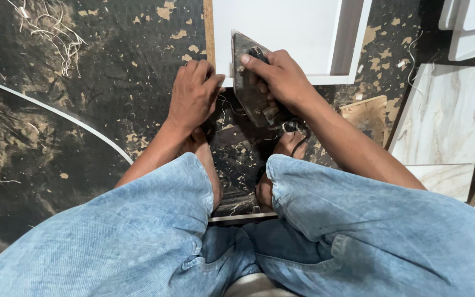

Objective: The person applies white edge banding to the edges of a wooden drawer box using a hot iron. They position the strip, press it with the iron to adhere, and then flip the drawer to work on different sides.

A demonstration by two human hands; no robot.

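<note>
Head view: power tool gripped close to bare feet and a loose cord

Seen from above, squatting on a dusty dark floor (83, 137) in blue jeans (358, 220). Right hand (281, 77) clenched around a small power tool (251, 93) with a flat metal base plate, held tilted against the near edge of a white board (281, 38). Left hand (193, 96) curled into a loose fist just beside the tool, at the board's corner; whether anything sits inside that grip cannot be told. Bare feet (281, 146) directly below the tool, black cord (298, 135) dangling between tool and toes.

Likely risks, judged from this: tool slipping off the board edge toward the left hand's knuckles or down onto the toes; cord snagging on a foot and jerking the tool; wood shavings (50, 33) underfoot making the squat unsteady
</note>
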